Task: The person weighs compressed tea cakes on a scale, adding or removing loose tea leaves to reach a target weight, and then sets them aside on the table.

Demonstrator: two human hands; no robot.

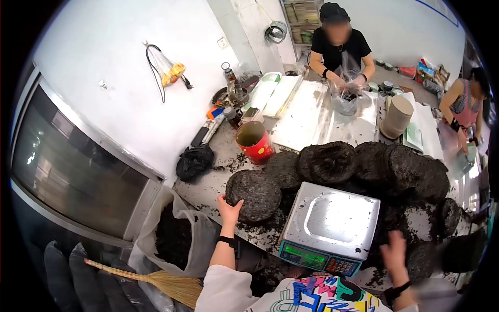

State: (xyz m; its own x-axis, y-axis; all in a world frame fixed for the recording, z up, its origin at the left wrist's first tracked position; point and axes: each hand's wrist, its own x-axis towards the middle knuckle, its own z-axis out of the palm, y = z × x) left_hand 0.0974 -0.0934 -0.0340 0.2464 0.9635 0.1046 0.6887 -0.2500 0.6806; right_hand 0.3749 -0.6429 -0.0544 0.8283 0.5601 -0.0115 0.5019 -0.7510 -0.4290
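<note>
My left hand (229, 209) grips the lower left edge of a dark, round pressed tea cake (253, 196), thumb on its face and fingers at the rim. To its right stands a digital scale (332, 221) with a bare metal pan and a lit green display. Beyond the scale, a row of more dark tea cakes (327, 162) curves to the right, some leaning on each other. My right hand (396, 255), slightly blurred, hovers right of the scale with fingers extended and nothing visible in it. Another tea cake (420, 260) lies just beside that hand.
A red tin (254, 143) and a black plastic bag (195, 164) stand at the left. Below are an open sack (200, 244) of dark loose material and a straw broom (174, 286). Across the table, a person (340, 52) handles a clear bag (344, 101); another person (465, 106) works at far right.
</note>
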